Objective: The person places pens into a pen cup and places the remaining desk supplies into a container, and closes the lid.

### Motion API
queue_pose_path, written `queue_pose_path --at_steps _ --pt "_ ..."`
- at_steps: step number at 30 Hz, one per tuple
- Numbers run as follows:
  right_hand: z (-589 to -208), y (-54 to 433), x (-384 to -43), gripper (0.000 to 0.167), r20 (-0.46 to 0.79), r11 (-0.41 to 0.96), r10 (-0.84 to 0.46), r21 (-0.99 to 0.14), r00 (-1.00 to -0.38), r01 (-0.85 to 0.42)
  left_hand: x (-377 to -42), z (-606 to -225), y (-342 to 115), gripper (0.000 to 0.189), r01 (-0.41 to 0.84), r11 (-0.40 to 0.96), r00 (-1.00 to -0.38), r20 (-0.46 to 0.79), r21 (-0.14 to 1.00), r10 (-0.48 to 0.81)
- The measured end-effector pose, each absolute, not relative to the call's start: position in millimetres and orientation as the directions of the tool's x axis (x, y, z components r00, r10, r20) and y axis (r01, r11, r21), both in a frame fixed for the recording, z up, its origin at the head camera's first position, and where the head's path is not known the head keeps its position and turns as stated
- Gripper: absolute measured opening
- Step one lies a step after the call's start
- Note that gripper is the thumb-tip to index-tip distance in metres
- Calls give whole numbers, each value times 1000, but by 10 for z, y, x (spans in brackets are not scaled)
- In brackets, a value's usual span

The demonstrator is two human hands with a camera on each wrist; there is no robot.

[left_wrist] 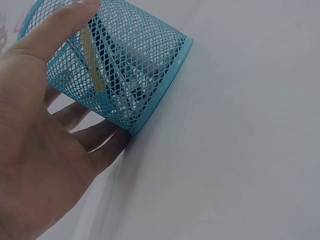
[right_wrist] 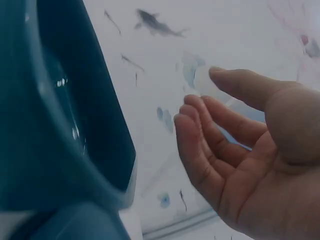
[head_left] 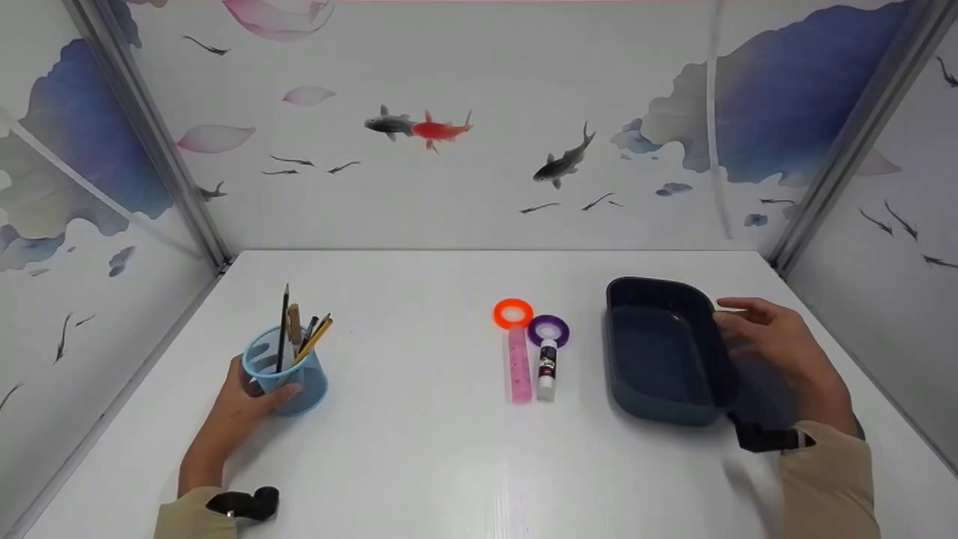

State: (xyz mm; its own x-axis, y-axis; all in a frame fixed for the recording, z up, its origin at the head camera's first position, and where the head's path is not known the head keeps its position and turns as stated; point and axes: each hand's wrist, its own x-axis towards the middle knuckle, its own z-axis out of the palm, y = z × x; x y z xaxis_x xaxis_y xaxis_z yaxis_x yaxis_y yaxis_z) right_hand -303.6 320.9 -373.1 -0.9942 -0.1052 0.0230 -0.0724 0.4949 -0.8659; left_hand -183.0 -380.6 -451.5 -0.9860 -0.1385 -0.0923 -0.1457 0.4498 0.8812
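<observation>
At the left, my left hand [head_left: 243, 400] grips a light blue mesh pencil cup [head_left: 310, 389], thumb on the near side and fingers round the other. A black pencil [head_left: 283, 329], yellow pencils [head_left: 313, 340] and a brown-handled tool [head_left: 293, 318] stand in the cup. Whether its base touches the table I cannot tell. My right hand [head_left: 778, 340] is beside the right rim of a deep dark blue dish [head_left: 658, 352]. The right wrist view shows that hand [right_wrist: 240, 160] apart from the dish [right_wrist: 110, 125], fingers loosely bent and holding nothing.
Mid-table lie an orange ring [head_left: 513, 302], a purple ring [head_left: 533, 331], a pink translucent stick [head_left: 519, 367] and a white-capped glue stick [head_left: 548, 367]. A dark blue-grey thing [head_left: 763, 393] is partly hidden under the right forearm. Printed panels enclose the white table [head_left: 419, 464].
</observation>
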Motion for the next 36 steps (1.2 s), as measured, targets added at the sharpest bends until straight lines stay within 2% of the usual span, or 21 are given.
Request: queue_pose_path --at_steps 7,11,23,29,36 --pt "-3810 3378 -3038 71 -92 519 -81 -854 -992 37 -1832 -4494 -3800 109 -163 462 -984 -113 871 -135" --pt "-3810 3396 -3030 80 -114 573 -77 -818 -991 49 -1830 -4484 -3805 107 -152 462 -986 -104 874 -129" --pt "-3903 3322 -3071 90 -238 677 -111 -729 -965 102 -1822 -4480 -3840 105 -131 479 -989 -84 868 -118" --pt "-3876 3322 -3075 83 -229 672 -106 -734 -968 100 -1859 -4422 -3837 108 -136 527 -989 -88 839 -115" --pt "-3895 3345 -3047 73 -260 613 -53 -771 -964 174 -1856 -4358 -3865 110 -170 597 -985 -129 784 -111"
